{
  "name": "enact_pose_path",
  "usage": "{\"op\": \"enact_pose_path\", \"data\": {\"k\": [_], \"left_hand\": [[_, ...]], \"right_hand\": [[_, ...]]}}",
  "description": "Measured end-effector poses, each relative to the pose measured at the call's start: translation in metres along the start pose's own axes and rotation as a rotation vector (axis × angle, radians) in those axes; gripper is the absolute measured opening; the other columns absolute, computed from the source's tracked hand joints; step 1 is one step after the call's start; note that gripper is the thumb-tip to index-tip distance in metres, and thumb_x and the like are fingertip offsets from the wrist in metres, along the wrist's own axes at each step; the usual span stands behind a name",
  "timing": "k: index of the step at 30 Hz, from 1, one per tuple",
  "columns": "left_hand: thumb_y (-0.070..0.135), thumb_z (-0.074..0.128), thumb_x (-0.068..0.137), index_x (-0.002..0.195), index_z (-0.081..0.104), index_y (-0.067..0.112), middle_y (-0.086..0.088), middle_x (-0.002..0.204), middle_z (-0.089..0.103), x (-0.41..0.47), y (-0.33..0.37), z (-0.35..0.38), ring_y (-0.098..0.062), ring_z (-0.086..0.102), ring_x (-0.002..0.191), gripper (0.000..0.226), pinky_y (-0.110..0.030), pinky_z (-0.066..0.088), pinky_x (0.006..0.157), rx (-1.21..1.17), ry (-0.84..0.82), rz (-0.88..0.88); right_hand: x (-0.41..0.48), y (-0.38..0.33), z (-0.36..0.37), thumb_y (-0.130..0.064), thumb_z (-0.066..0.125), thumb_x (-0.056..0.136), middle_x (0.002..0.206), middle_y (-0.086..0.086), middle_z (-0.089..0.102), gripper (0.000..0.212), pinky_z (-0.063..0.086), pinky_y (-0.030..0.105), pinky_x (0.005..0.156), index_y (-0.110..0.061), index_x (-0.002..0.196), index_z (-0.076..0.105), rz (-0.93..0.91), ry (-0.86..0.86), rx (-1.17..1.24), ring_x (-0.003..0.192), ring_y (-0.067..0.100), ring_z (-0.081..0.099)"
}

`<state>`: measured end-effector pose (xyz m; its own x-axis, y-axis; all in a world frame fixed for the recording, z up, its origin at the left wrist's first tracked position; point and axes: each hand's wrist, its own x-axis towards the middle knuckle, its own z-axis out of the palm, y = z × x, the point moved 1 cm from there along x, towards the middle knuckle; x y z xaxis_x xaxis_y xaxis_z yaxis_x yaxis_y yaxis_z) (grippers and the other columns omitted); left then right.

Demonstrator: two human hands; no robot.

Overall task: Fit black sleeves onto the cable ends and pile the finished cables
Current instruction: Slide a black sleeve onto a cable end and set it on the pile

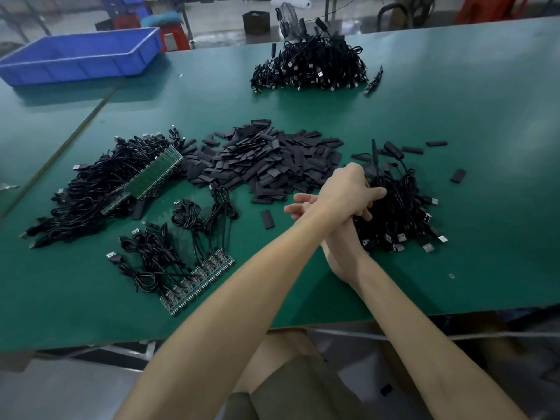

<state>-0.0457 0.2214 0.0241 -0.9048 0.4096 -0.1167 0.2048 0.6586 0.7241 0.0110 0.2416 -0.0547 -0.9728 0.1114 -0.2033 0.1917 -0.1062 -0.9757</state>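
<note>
Left hand [348, 189]: grip holds cable pile [403, 207].
Right hand [339, 241]: grip unclear, half hidden.
Risk: your crossed wrists may snag, scattering the pile.

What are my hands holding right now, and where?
The left hand grips the right-hand cable pile at its left edge. The right hand, mostly hidden under the left forearm, shows nothing held.

Four cable piles [309, 66], one heap of black sleeves [266, 159], one blue crate [81, 56], two hands [345, 189].
</note>
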Motion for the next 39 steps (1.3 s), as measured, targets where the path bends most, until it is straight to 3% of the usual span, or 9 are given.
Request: {"op": "enact_pose_path", "data": {"k": [2,3,6,9,13,18,23,28,39], "left_hand": [[0.036,0.068,0.097,0.079,0.07,0.002,-0.005,0.055,0.07,-0.001,0.0,0.002,-0.007,0.061,0.04,0.038,-0.026,0.058,0.057,0.029,0.022,0.005],[0.036,0.067,0.097,0.079,0.07,0.002,-0.005,0.055,0.07,-0.003,0.0,0.002,-0.008,0.062,0.04,0.038,-0.026,0.058,0.057,0.038,0.035,0.011],[0.035,0.061,0.101,0.085,0.069,0.005,-0.004,0.059,0.071,-0.011,-0.001,-0.001,-0.012,0.064,0.043,0.035,-0.026,0.054,0.051,-0.05,0.103,0.067],[0.029,0.055,0.104,0.095,0.067,0.009,-0.002,0.072,0.071,-0.026,-0.006,-0.016,-0.014,0.066,0.05,0.026,-0.029,0.057,0.052,-0.226,0.241,0.174],[0.021,0.063,0.099,0.104,0.069,0.017,0.005,0.094,0.068,-0.045,-0.034,-0.056,-0.007,0.064,0.081,0.008,-0.021,0.052,0.076,-0.075,0.349,0.23],[0.025,0.076,0.09,0.092,0.07,0.024,0.014,0.089,0.068,-0.079,-0.085,-0.117,0.002,0.061,0.081,0.006,-0.025,0.053,0.08,0.351,-0.012,0.097],[0.042,0.084,0.078,0.096,0.065,0.041,0.023,0.102,0.051,-0.112,-0.126,-0.136,-0.003,0.047,0.097,0.027,-0.029,0.033,0.084,0.652,-0.358,-0.019],[0.043,0.082,0.078,0.089,0.063,0.037,0.018,0.105,0.045,-0.119,-0.14,-0.13,-0.01,0.037,0.107,0.023,-0.035,0.025,0.095,0.745,-0.301,0.048],[0.032,0.083,0.076,0.085,0.058,0.034,0.018,0.098,0.055,-0.126,-0.136,-0.13,-0.005,0.035,0.102,0.027,-0.037,0.019,0.092,0.773,-0.297,0.113]], "right_hand": [[-0.004,-0.006,-0.001,0.004,0.035,0.109,0.097,-0.003,0.069,0.033,0.057,0.034,0.092,0.004,0.137,0.052,-0.035,-0.038,-0.006,0.087,0.008,0.065],[-0.004,-0.008,-0.001,-0.003,0.033,0.111,0.1,-0.008,0.075,0.031,0.057,0.03,0.093,-0.005,0.133,0.056,-0.081,-0.121,-0.005,0.095,0.007,0.069],[-0.004,-0.009,-0.001,-0.009,0.033,0.113,0.111,0.0,0.078,0.029,0.054,0.014,0.078,-0.007,0.128,0.058,-0.05,-0.181,0.025,0.097,0.002,0.072],[-0.004,-0.008,0.006,0.008,0.045,0.103,0.132,0.025,0.065,0.027,0.052,0.01,0.073,0.001,0.127,0.056,-0.031,-0.014,-0.09,0.086,0.001,0.064],[-0.008,-0.014,0.011,0.001,0.055,0.103,0.083,-0.004,0.072,0.011,0.051,0.025,0.073,-0.005,0.104,0.064,-0.204,-0.076,-0.147,0.075,0.007,0.064],[-0.011,-0.018,0.01,-0.005,0.058,0.104,0.095,0.005,0.08,0.014,0.055,0.023,0.079,-0.006,0.113,0.068,-0.219,-0.102,-0.016,0.094,0.014,0.072],[-0.011,-0.019,0.009,-0.003,0.056,0.104,0.096,0.009,0.079,0.015,0.055,0.023,0.079,-0.006,0.112,0.068,-0.232,-0.111,-0.018,0.093,0.014,0.072],[-0.011,-0.017,0.008,-0.002,0.056,0.104,0.096,0.008,0.079,0.016,0.055,0.023,0.079,-0.007,0.112,0.069,-0.231,-0.132,-0.024,0.093,0.015,0.072],[-0.011,-0.013,0.009,-0.001,0.056,0.103,0.093,0.007,0.079,0.016,0.054,0.021,0.077,-0.004,0.113,0.068,-0.25,-0.153,-0.021,0.09,0.013,0.072]]}}
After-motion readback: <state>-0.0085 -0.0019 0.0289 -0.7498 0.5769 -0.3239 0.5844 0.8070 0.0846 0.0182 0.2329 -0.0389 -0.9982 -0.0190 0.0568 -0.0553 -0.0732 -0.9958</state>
